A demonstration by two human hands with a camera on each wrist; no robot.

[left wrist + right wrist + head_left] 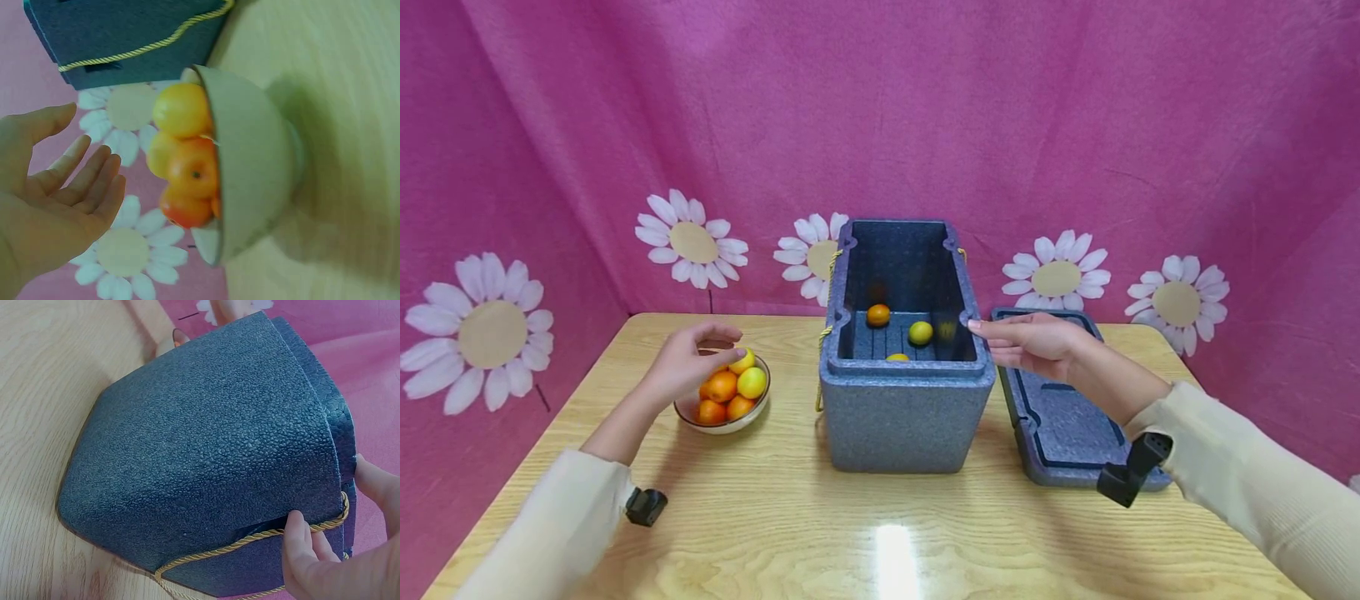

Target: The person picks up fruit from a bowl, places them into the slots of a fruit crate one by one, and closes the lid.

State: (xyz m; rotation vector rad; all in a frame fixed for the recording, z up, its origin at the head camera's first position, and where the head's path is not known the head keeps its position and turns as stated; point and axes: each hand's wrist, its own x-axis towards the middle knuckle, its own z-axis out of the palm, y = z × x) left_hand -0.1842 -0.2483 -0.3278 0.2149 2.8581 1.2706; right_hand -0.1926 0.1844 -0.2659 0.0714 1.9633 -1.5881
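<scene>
My left hand [694, 360] hovers over a white bowl [730, 427] at the left, its fingers loosely bent and nothing in them. In the left wrist view a gap separates the hand from the fruit. The bowl is heaped with oranges [722, 387] and yellow lemons [751, 382]. A tall grey foam box [906, 421] stands uncovered in the middle, with an orange [877, 315], a lemon [921, 333] and a partly hidden yellow-orange fruit [897, 357] on its floor. My right hand [1037, 342] holds the box's right rim, thumb at the top edge and fingers against the outer wall by the rope.
The grey box lid [1075, 417] lies on the wooden table [760, 525] to the right of the box, beneath my right forearm. Yellow rope [219, 551] hangs along the box's sides. Behind the table hangs a pink curtain [895, 108] with white flowers.
</scene>
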